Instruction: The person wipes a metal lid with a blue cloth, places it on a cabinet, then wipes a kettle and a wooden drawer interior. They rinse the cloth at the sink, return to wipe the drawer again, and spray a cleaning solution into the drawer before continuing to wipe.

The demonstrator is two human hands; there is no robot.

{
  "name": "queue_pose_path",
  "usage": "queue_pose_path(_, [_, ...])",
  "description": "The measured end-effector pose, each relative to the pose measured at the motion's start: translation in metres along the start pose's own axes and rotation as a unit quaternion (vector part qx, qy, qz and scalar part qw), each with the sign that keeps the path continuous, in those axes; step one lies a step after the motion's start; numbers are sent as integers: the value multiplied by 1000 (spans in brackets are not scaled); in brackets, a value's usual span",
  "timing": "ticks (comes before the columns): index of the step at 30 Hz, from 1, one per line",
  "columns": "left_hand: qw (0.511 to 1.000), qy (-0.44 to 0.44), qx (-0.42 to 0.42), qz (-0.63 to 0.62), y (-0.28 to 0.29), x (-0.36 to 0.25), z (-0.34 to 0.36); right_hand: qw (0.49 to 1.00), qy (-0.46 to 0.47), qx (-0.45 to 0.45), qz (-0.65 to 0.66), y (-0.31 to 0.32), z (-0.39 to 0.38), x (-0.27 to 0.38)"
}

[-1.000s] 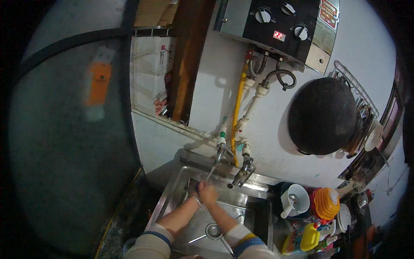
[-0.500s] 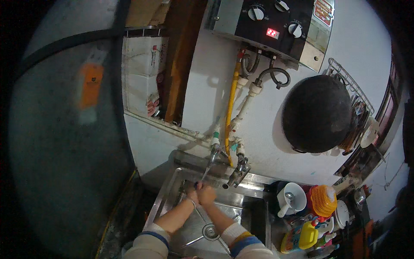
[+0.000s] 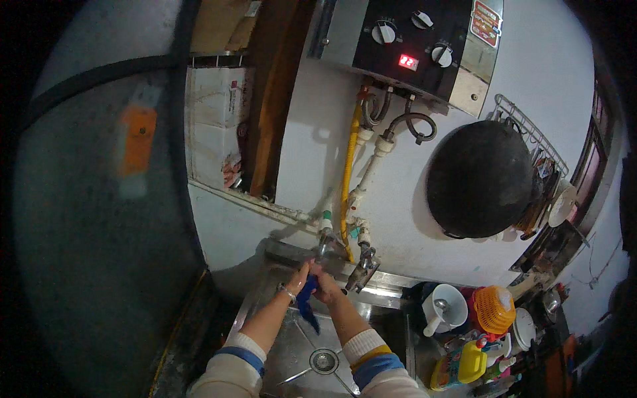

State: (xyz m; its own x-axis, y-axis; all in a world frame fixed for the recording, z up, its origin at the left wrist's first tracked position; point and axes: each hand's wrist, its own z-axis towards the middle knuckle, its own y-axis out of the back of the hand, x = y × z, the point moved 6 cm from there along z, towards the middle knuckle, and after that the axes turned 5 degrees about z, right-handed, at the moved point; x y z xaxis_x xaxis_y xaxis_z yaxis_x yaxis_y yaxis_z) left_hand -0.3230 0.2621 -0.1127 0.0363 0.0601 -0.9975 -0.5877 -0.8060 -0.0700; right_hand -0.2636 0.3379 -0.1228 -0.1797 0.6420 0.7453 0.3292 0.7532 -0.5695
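A dark blue cloth [image 3: 306,306] hangs between my two hands over the stainless steel sink [image 3: 282,331]. My left hand [image 3: 298,280], with a bracelet at its wrist, is closed on the cloth's upper part from the left. From the other side my right hand [image 3: 326,288] also grips it, its fingertips close to the left hand's. Both hands are up just under the left tap [image 3: 324,243], where they hide the tap's mouth. The cloth's loose end dangles above the sink's round drain [image 3: 324,361].
A second tap [image 3: 363,270] sticks out right of my hands. Above are a water heater [image 3: 424,73] and a hanging black wok [image 3: 481,179]. On the right stand a white dipper [image 3: 446,306], an orange basket [image 3: 494,309] and a yellow bottle [image 3: 458,366].
My hands have moved up toward the left tap. The blue cloth, bunched up and mostly hidden before, now hangs down between them. The water stream seen earlier is now hidden.
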Motion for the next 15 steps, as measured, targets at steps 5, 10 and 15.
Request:
queue_pose_path(5, [983,124,62,-122,-7,-8,-52,980,-17,-132,148,1,-13,18])
queue_pose_path(10, [912,178,79,-361,-24,-1,-97,975,184,-123,-7,-8,-29,33])
queue_pose_path(15, [876,249,-34,-413,-12,17,-84,828,204,46,-521,-45,-73,11])
